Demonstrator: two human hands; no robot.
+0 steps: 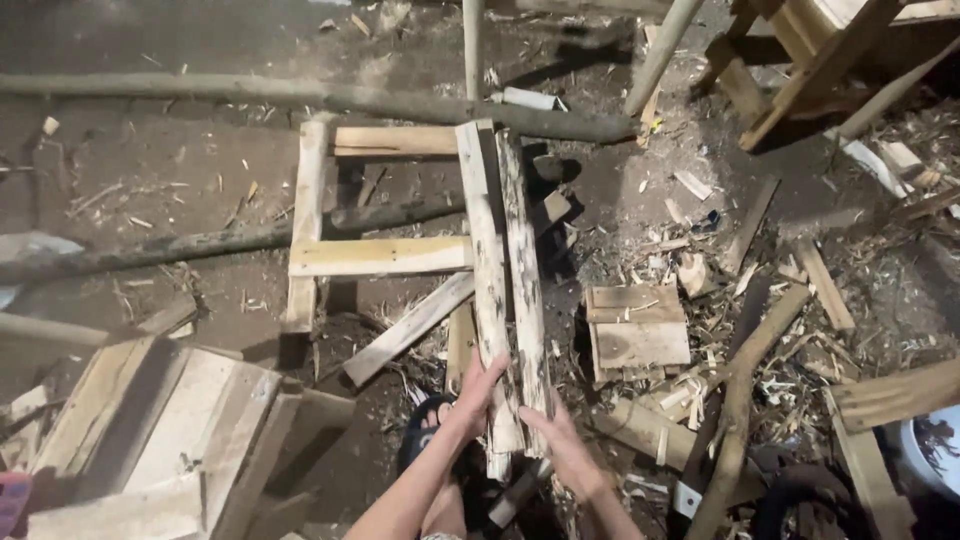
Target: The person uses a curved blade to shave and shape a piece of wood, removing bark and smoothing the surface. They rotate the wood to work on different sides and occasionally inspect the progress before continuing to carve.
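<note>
A: Gripping the near ends of two weathered planks (508,290), are both hands busy?

B: Yes. The left hand (474,398) curls around the left edge of the pale plank, fingers spread along its face. The right hand (556,432) closes on the right-hand plank from the other side. Neither hand lies flat or loose; each has wood in its grasp.

A: What sits beneath them?

B: A foot in a dark sandal (430,425) on the dirt floor (150,170), just left of the plank ends. A hammer-like tool (515,495) lies between the forearms, though it's partly hidden.

A: Where do the planks run?

B: Away from the person, side by side and touching, their far ends resting across a ladder-like wooden frame (375,255). A loose slat (408,328) leans diagonally under the frame's near rail.

A: And to the sides?

B: To the left, near the person, a pile of pale boards (160,430). To the right, a small square stack of short boards (638,330), then a crooked branch (740,400) amid chips and shavings.

A: Farther off?

B: A long dark pole (300,97) lies across the floor behind the frame, and a wooden stool-like structure (800,60) stands at the top right.
</note>
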